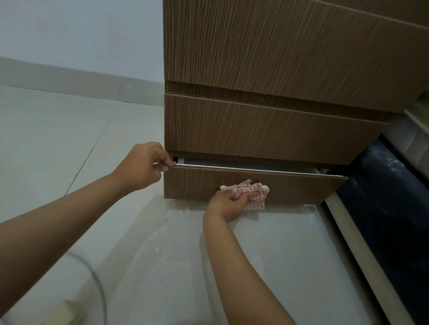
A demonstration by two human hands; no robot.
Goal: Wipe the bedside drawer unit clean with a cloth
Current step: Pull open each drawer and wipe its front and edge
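Observation:
The brown wood-grain drawer unit (274,74) stands on the tiled floor, filling the upper right. Its bottom drawer (303,189) is pulled out a little, showing a dark gap above its front. My left hand (142,165) pinches the top left corner of that drawer front. My right hand (231,200) presses a crumpled pink-and-white checked cloth (255,192) flat against the middle of the bottom drawer's front, low down near the floor.
Pale glossy floor tiles (62,143) spread to the left and toward me. A white wall and skirting (77,77) run behind. A dark blue bed base (391,194) with a pale rail sits right of the unit. A grey cable and plug (90,279) lie at lower left.

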